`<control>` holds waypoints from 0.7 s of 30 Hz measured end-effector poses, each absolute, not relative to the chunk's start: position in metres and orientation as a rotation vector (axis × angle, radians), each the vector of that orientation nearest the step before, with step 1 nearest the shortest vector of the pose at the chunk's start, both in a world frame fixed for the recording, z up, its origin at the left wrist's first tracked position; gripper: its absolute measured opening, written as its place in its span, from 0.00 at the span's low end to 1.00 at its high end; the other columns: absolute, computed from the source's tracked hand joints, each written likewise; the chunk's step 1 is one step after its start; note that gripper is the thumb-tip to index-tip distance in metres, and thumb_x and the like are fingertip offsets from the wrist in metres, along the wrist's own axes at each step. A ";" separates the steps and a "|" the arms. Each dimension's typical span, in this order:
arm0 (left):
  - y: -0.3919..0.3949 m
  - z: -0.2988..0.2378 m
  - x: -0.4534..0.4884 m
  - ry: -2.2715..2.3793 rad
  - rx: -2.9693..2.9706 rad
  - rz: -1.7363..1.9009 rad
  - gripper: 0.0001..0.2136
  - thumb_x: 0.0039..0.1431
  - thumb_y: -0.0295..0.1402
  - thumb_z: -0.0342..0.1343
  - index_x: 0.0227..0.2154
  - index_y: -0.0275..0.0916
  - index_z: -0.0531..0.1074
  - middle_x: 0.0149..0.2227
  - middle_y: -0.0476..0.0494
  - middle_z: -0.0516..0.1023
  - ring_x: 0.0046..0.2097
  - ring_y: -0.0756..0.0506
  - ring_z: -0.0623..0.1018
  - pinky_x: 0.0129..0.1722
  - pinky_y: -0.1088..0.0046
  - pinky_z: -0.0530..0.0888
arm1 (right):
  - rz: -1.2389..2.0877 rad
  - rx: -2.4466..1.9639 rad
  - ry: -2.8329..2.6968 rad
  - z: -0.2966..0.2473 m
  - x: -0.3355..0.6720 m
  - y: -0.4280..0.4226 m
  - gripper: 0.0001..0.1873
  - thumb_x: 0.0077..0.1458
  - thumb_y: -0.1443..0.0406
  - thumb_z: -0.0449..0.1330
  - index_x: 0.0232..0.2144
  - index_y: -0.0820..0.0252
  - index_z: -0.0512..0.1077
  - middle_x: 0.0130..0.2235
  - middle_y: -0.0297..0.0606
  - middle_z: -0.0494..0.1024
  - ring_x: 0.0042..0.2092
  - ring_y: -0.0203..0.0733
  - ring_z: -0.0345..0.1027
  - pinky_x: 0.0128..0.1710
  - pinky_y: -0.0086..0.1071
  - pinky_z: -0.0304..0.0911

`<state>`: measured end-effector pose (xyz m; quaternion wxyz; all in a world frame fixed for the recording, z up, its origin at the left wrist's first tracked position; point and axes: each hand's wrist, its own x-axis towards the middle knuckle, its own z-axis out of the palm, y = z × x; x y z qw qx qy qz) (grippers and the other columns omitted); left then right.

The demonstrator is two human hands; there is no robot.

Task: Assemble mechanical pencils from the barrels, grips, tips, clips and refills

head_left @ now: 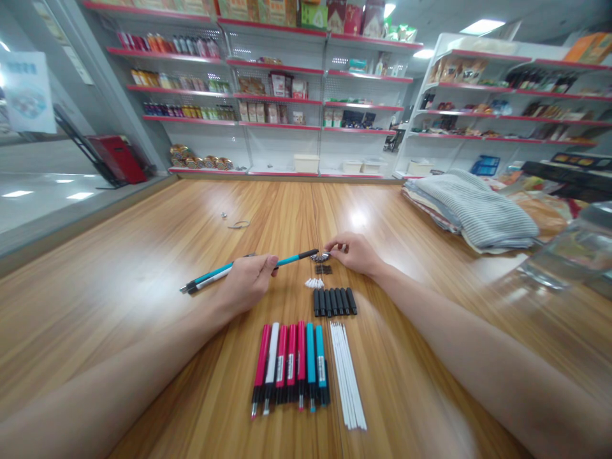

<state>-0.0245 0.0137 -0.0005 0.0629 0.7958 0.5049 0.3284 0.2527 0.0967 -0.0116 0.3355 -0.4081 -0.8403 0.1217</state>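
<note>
My left hand (248, 280) is closed around a teal pen body (291, 259) together with a white pen (210, 279), both held level above the wooden table (143, 274). My right hand (354, 252) pinches at a small pile of metal springs (319, 257) right by the teal pen's black tip. Below lie small black pieces (324, 269), white tips (314, 282), a row of black caps (335, 301), several red, white and teal pen bodies (291, 366) and white refill tubes (347, 373).
Folded grey and patterned cloths (478, 213) lie at the right. A clear plastic container (574, 255) stands at the far right edge. A small ring and wire (236, 223) lie farther back. Shop shelves (287, 95) with goods line the back wall.
</note>
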 end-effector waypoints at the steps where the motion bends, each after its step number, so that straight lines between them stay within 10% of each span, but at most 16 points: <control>1: 0.014 -0.001 -0.024 1.525 2.406 0.994 0.19 0.67 0.39 0.40 0.24 0.37 0.68 0.22 0.49 0.71 0.25 0.49 0.70 0.26 0.74 0.61 | 0.324 -1.058 -2.190 -0.012 0.253 0.097 0.11 0.49 0.72 0.59 0.34 0.57 0.78 0.32 0.34 0.77 0.31 0.34 0.67 0.33 0.28 0.62; 21: 0.014 -0.003 -0.028 1.524 2.358 1.005 0.20 0.67 0.40 0.41 0.24 0.37 0.68 0.21 0.50 0.70 0.24 0.50 0.69 0.25 0.75 0.60 | 0.228 -1.004 -1.806 0.031 0.261 0.092 0.08 0.54 0.71 0.57 0.32 0.61 0.77 0.33 0.36 0.79 0.33 0.35 0.69 0.33 0.29 0.61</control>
